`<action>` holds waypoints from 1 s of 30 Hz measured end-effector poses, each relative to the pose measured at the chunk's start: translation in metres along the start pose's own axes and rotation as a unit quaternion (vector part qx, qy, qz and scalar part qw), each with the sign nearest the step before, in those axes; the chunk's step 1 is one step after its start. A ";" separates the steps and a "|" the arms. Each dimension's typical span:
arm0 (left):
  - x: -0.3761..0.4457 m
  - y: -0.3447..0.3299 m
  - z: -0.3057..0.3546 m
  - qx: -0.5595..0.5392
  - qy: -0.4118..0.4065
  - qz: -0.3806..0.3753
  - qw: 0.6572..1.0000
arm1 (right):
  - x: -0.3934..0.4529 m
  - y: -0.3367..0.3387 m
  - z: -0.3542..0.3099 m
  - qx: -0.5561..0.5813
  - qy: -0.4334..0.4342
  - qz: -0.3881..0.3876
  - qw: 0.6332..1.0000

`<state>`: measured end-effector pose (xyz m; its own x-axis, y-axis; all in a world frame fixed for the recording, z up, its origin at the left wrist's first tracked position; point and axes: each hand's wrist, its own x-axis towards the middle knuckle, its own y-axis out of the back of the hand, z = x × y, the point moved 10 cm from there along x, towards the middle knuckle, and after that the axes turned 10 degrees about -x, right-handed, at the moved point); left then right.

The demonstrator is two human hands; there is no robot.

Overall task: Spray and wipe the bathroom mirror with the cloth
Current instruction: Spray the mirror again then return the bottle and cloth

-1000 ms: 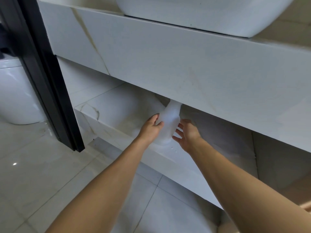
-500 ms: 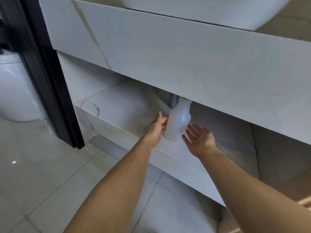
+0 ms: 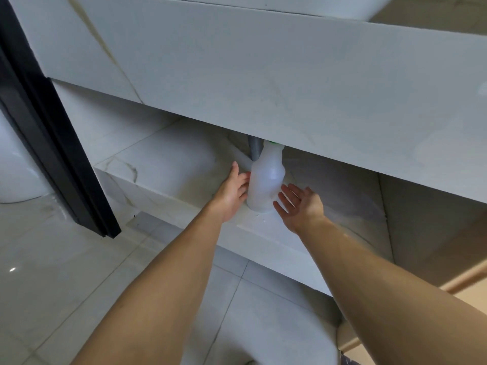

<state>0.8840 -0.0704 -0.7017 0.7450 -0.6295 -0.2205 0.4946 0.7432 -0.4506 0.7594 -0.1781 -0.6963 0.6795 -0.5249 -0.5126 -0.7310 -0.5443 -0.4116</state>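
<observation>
A white translucent spray bottle (image 3: 266, 180) stands upright on the low marble shelf (image 3: 168, 164) under the vanity. A bit of green shows at its top, where the vanity front hides the rest. My left hand (image 3: 232, 191) lies just left of the bottle with straight fingers touching its side. My right hand (image 3: 297, 204) hovers just right of the bottle, palm up, fingers spread and off it. No cloth and no mirror are in view.
The thick marble vanity front (image 3: 290, 83) overhangs the shelf. A grey drain pipe (image 3: 255, 150) drops behind the bottle. A black door frame (image 3: 52, 143) stands at left, with a white toilet (image 3: 15, 169) beyond it. Tiled floor (image 3: 66, 272) lies below.
Both hands have let go of the bottle and eased back from it. The bottle now stands on the shelf by itself. My view has shifted a little.
</observation>
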 end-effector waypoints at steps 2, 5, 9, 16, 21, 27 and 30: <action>0.000 0.000 -0.001 -0.005 0.005 0.002 1.000 | -0.001 0.001 0.000 0.004 -0.001 0.003 1.000; 0.000 0.001 -0.003 -0.014 0.006 0.007 1.000 | -0.001 0.003 0.001 0.003 -0.001 0.009 1.000; -0.001 0.002 -0.003 -0.019 0.007 0.002 1.000 | 0.000 0.003 0.001 -0.003 -0.001 0.009 1.000; -0.004 0.001 -0.004 -0.006 0.012 -0.002 1.000 | 0.002 0.001 0.002 -0.013 0.001 -0.002 1.000; -0.007 0.001 -0.003 0.008 0.010 -0.004 1.000 | 0.001 0.007 -0.001 -0.029 0.005 0.013 0.999; -0.011 0.023 0.010 0.010 -0.022 0.027 0.999 | 0.000 0.021 0.007 -0.080 -0.030 0.052 0.995; -0.018 0.035 0.018 0.016 -0.030 0.031 0.999 | -0.003 0.011 0.017 -0.118 -0.051 0.022 0.991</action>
<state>0.8959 -0.0286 -0.6985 0.7998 -0.5677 -0.1949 0.4595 0.7880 -0.4099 0.7482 -0.1712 -0.7116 0.6286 -0.4888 -0.6050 -0.7162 -0.6670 -0.2052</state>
